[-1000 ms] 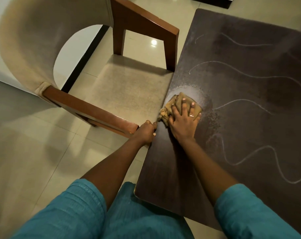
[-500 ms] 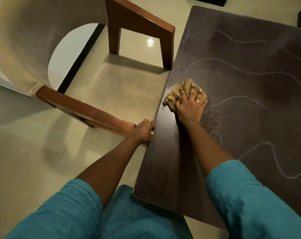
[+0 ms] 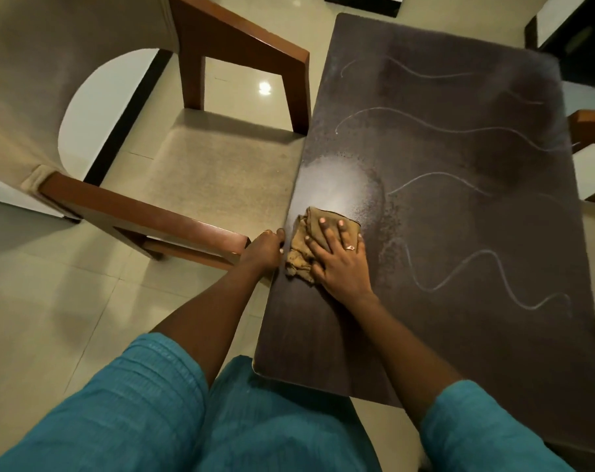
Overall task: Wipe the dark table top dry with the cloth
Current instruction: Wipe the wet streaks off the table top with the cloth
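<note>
Tan cloth (image 3: 301,257), crumpled, lies on the dark table top (image 3: 459,216) close to its left edge, pressed under the right hand (image 3: 340,264), whose fingers are spread straight, a ring (image 3: 350,247) on one. Just beside it, the left hand (image 3: 263,250) curls its fingers over that edge, gripping it. Pale wavy streaks (image 3: 476,267) and a speckled patch (image 3: 374,199) lie beyond; a wooden chair (image 3: 214,175) stands alongside

Just left of the grip stands an armchair (image 3: 200,172) with reddish wooden arms, a beige padded seat and a curved beige back. Glossy cream floor tiles (image 3: 51,301) spread beneath it, with a bright lamp reflection (image 3: 264,87) farther ahead. Well right of the grip, another wooden chair arm (image 3: 592,126) juts in.
</note>
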A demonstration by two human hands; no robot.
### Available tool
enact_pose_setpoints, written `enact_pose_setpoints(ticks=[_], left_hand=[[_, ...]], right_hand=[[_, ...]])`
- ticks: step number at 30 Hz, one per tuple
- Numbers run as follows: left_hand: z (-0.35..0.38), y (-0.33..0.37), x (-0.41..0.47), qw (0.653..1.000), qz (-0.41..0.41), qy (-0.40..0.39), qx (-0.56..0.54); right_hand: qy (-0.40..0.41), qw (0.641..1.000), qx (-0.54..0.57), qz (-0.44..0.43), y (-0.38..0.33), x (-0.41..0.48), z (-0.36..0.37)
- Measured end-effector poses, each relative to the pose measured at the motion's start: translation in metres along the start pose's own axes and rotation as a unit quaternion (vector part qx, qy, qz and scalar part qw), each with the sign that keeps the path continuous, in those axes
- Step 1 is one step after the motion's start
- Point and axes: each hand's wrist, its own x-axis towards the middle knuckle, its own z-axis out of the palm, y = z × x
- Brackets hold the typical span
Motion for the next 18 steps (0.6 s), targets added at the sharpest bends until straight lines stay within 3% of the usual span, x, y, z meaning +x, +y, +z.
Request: enact_pose_setpoints(ticks=[7, 12, 15, 18], left_hand=[[0.003, 0.0, -0.005, 1.0, 0.0, 0.008, 0.011], [0.005, -0.003, -0.004, 1.0, 0.003, 0.007, 0.001], [0.007, -0.004, -0.004, 1.0, 0.005, 0.01, -0.008], [0.01, -0.005, -0.006, 1.0, 0.008, 0.018, -0.012]], right_hand=[[-0.003, 0.994, -0.004, 0.107, 0.055, -0.02, -0.009], [0.002, 0.987, 0.02, 0.158, 0.05, 0.009, -0.02], [-0.007, 0.988, 0.031, 0.149, 0.028, 0.016, -0.017], [-0.014, 0.997, 0.016, 0.078, 0.006, 0.003, -0.012]])
